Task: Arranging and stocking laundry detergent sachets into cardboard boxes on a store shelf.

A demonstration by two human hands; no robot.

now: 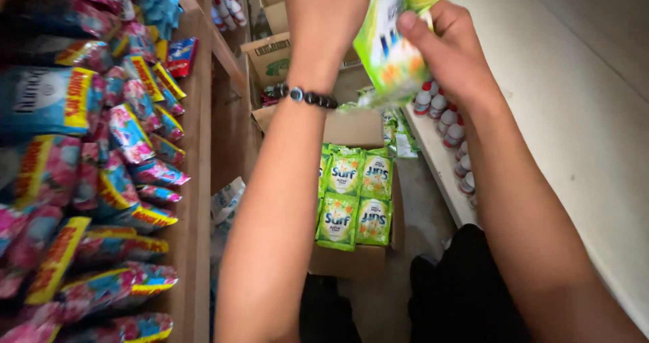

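Up top, hands: our right hand [449, 52] pinches a green sachet strip [392, 42], thumb across its face; our left hand [324, 18] sits behind it, grip hidden, we cannot tell.
Box: cardboard box [355, 130] on the floor, open, green sachets [351, 197] lying across it.
Left shelf: wooden shelf [196, 180] packed with pink and blue packets [128, 133].
Progress: we judge the strip out of the box, more left inside.

We see glossy plastic on the green sachet [391, 49] at top centre and the pink packets [128, 136] at left, matt brown cardboard on the open box [351, 262], and dull wood on the shelf edge [196, 180].
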